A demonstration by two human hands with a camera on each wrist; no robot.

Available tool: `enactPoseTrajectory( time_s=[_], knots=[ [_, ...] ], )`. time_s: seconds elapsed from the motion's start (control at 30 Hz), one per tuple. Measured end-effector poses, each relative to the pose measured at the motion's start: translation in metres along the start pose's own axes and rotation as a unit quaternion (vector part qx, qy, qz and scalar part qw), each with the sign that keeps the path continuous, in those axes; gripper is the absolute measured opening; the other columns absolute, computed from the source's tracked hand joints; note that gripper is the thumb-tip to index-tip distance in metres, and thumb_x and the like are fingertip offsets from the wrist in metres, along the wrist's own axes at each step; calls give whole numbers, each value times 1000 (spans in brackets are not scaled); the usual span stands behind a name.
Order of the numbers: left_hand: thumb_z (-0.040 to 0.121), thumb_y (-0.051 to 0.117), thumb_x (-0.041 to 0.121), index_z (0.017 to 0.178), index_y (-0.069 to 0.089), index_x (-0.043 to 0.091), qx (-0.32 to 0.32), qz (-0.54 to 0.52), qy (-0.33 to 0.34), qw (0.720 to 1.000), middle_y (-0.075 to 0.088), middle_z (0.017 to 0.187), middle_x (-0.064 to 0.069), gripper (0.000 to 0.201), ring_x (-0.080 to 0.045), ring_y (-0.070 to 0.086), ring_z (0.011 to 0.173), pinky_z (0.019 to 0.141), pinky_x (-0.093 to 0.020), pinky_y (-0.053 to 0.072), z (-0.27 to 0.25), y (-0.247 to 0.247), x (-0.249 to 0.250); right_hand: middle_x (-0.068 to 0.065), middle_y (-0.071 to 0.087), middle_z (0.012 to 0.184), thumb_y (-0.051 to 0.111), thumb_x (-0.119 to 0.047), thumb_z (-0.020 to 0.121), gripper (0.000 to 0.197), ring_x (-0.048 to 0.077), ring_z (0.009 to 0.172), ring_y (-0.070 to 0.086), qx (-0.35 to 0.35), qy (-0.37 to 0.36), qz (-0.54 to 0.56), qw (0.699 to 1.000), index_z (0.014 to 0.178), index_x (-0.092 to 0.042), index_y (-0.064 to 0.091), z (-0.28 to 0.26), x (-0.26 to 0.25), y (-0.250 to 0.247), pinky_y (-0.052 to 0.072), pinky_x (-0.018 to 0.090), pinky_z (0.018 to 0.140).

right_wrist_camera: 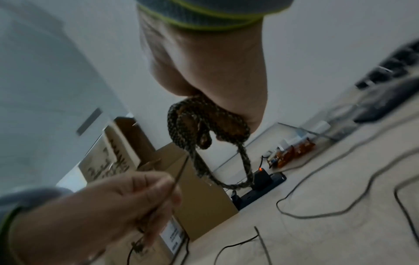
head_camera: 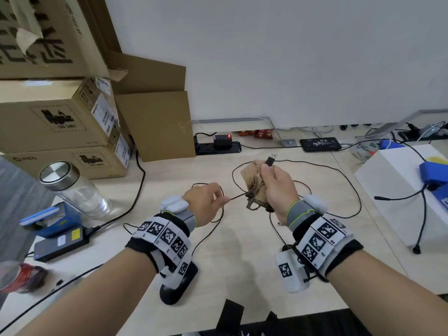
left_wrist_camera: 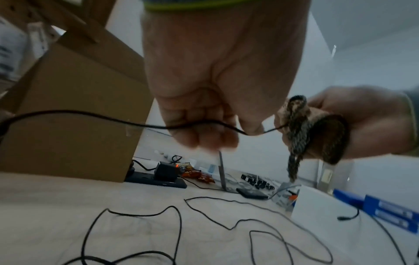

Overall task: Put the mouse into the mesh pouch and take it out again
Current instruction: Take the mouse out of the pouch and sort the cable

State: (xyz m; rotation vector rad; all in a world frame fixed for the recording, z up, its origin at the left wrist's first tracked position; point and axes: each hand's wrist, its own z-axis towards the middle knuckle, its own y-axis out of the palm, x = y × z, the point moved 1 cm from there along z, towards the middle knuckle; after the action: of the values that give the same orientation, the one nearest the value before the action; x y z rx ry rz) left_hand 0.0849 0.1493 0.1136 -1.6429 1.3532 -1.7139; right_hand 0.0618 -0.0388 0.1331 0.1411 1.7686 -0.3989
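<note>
My right hand [head_camera: 266, 174] holds a tan mesh pouch [head_camera: 252, 174] above the table, fingers curled round it. It also grips the mouse's USB plug [head_camera: 271, 160], which sticks up past the thumb. A mottled drawstring [head_camera: 254, 202] hangs from the pouch mouth [left_wrist_camera: 328, 136]. My left hand [head_camera: 224, 200] pinches the thin black mouse cable [left_wrist_camera: 90, 114] just left of that mouth, and the cable runs taut into it. The rest of the cable lies in loops on the table [head_camera: 242, 251]. A black rounded object [head_camera: 178, 287], seemingly the mouse, lies under my left wrist, partly hidden.
Stacked cardboard boxes [head_camera: 60, 117] fill the back left, with a glass jar [head_camera: 72, 187] and a power bank [head_camera: 60, 246] in front. A power strip [head_camera: 218, 146] lies by the wall. A white box [head_camera: 400, 190] with blue items stands at the right.
</note>
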Motion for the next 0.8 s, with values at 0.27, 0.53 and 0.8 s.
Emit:
enactPoseTrajectory(
  time_s=[0.27,0.53,0.8],
  knots=[
    [85,62,28,97,55,37,226,-267,39,936,56,100,10,16,-5,61,79,74,-31,53,-15,4,39,9,74,94,44,-33,101,29,19,83,67,-130,27,26,991,102,-12,65,-22,5,20,56,44,77],
    [81,66,38,94,69,29,183,-260,74,945,59,75,9,16,-8,52,69,67,-26,46,-12,10,31,22,66,117,30,-24,106,41,28,101,64,-213,106,137,962,118,0,62,-35,8,18,50,44,94],
    [90,62,5,80,67,16,127,-495,-10,859,66,73,-1,16,-9,57,65,64,-26,49,-19,0,41,18,65,113,35,-32,99,44,26,87,65,-210,196,283,915,124,-5,59,-36,17,-2,52,36,76]
  ],
)
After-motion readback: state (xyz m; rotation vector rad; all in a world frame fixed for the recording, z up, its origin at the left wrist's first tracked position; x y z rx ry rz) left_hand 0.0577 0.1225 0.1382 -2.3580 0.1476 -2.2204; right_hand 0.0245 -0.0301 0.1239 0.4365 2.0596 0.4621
